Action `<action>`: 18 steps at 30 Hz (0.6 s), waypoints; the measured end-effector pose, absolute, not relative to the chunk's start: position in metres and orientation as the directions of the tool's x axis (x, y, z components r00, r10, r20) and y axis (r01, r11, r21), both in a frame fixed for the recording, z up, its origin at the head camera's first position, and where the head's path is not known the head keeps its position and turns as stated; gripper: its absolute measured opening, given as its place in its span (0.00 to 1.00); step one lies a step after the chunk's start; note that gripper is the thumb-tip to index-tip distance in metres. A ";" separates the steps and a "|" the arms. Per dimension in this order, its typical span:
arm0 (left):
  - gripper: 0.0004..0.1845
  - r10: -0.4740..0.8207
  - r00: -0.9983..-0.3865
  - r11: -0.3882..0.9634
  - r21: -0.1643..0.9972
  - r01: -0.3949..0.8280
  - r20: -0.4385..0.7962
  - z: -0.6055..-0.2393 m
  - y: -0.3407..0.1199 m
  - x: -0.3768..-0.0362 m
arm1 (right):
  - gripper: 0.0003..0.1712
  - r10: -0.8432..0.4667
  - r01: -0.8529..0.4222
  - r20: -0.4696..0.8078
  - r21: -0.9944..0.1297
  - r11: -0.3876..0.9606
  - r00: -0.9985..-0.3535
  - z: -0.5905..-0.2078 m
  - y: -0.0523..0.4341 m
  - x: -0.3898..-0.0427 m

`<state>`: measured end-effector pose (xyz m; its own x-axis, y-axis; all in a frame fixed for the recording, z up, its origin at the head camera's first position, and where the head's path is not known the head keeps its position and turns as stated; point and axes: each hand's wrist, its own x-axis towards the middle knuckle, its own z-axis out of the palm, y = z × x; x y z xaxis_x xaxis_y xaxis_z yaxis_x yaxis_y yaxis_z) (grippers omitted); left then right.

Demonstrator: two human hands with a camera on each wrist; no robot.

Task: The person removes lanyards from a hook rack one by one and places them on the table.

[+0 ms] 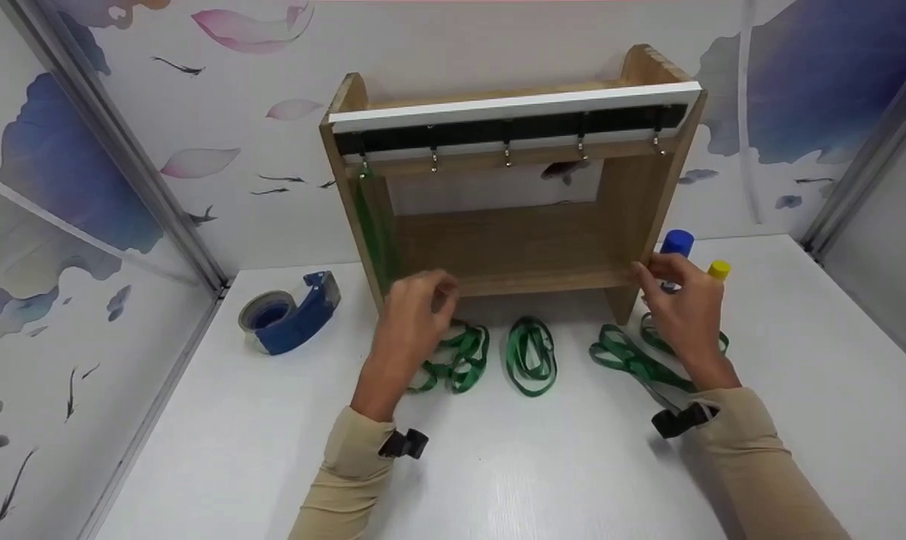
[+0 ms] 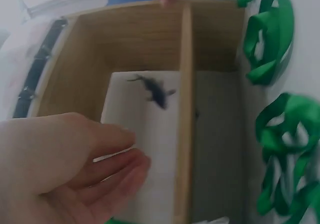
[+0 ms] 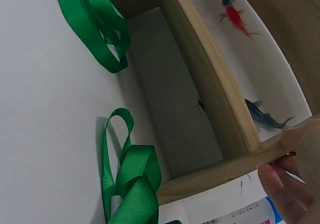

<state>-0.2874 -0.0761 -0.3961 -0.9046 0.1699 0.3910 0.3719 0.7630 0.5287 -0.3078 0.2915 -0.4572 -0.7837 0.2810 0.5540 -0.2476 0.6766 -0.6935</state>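
A small wooden shelf [image 1: 498,240] stands at the back of the table, with a black strip of metal hooks [image 1: 509,133] along its top front. One green lanyard [image 1: 378,236] hangs from the leftmost hook. My left hand [image 1: 415,307] hovers in front of the shelf's lower left, fingers loosely bent and holding nothing in the left wrist view. At the other side, my right hand [image 1: 685,304] pinches the front edge of the right side panel [image 3: 235,169], thumb inside and fingers outside. Several coiled green lanyards [image 3: 135,184] lie on the table before the shelf, some partly behind my hands.
A blue tape dispenser [image 1: 299,322] lies left of the shelf. Behind my right hand are a blue-capped tube [image 1: 676,241] and a yellow cap [image 1: 718,270]. Patterned wall panels [image 1: 220,161] enclose the white table [image 1: 498,472] at the back and sides.
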 end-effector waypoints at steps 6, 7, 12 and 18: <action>0.11 -0.121 -0.784 0.694 0.617 0.372 0.608 -0.387 -0.115 -0.298 | 0.20 0.277 -0.259 0.564 -0.690 0.676 -0.778 -0.457 0.292 -0.307; 0.14 -0.159 -0.771 0.672 0.640 0.373 0.617 -0.389 -0.121 -0.301 | 0.20 0.277 -0.259 0.566 -0.687 0.679 -0.777 -0.457 0.293 -0.307; 0.26 -0.229 -0.775 0.605 0.710 0.360 0.589 -0.402 -0.135 -0.313 | 0.20 0.282 -0.242 0.562 -0.682 0.690 -0.778 -0.458 0.292 -0.306; 0.22 -0.188 -0.781 0.630 0.683 0.370 0.596 -0.407 -0.136 -0.317 | 0.21 0.290 -0.231 0.554 -0.686 0.690 -0.781 -0.458 0.291 -0.306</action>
<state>-0.3167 -0.1362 -0.4072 -0.7806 -0.1884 0.5960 0.3695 0.6298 0.6832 -0.3064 0.2905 -0.4579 -0.7806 0.2897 0.5538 -0.2307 0.6899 -0.6862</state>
